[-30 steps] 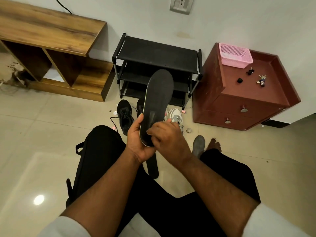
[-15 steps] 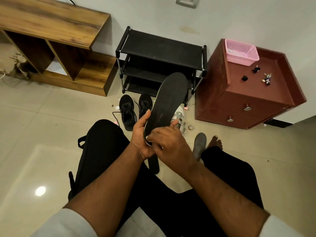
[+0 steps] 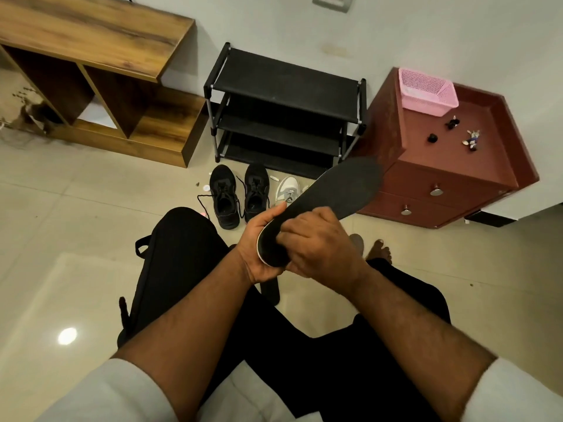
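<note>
Your insole (image 3: 338, 190) sits mid-frame, heel low in both hands, toe slanting toward the upper right. Your left hand (image 3: 259, 248) cups the heel from beneath, thumb along its edge. Your right hand (image 3: 320, 242) curls its fingers over the top. The shoes (image 3: 224, 199) lie up-left.

— What stands along the wall?
— A black shoe rack (image 3: 283, 86), between a wooden shelf unit (image 3: 91, 41) and a maroon drawer cabinet (image 3: 441, 161) bearing a pink basket (image 3: 426, 89).
— On the floor?
— Two black sneakers (image 3: 224, 199), with a white sneaker (image 3: 288, 190) just beside them.
</note>
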Tool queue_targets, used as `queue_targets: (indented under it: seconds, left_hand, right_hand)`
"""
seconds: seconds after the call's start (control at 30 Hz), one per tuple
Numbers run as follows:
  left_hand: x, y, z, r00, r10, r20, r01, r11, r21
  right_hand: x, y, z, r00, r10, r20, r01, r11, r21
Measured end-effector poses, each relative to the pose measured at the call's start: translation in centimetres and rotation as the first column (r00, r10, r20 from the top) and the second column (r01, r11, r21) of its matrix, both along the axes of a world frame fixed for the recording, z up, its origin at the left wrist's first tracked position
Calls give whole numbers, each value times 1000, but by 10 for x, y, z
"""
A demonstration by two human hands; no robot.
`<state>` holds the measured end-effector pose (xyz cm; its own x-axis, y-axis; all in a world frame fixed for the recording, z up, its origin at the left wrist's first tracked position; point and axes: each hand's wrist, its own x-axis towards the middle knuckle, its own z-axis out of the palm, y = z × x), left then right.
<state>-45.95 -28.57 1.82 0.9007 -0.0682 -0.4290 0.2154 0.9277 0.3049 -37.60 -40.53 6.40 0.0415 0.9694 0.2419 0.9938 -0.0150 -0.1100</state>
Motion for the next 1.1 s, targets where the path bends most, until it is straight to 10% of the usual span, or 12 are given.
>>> queue_targets:
  seconds: [0.2, 0.47, 0.7, 1.1]
  left_hand:
    - [6, -6, 4, 1000, 27, 9, -27, 999, 37]
    - [4, 4, 3, 993, 95, -70, -94, 995, 20]
    - [7, -4, 5, 981, 170, -98, -164, 984, 64]
    - [11, 0, 6, 979, 203, -14, -203, 979, 34]
  right_hand:
    - [47, -8, 10, 960, -278, 4, 278, 960, 0]
    - [-19, -17, -15, 978, -74, -196, 85, 995, 49]
    - [17, -3, -15, 889, -396, -229, 437, 883, 170]
    - [-23, -8, -26, 851, -334, -404, 413, 902, 125]
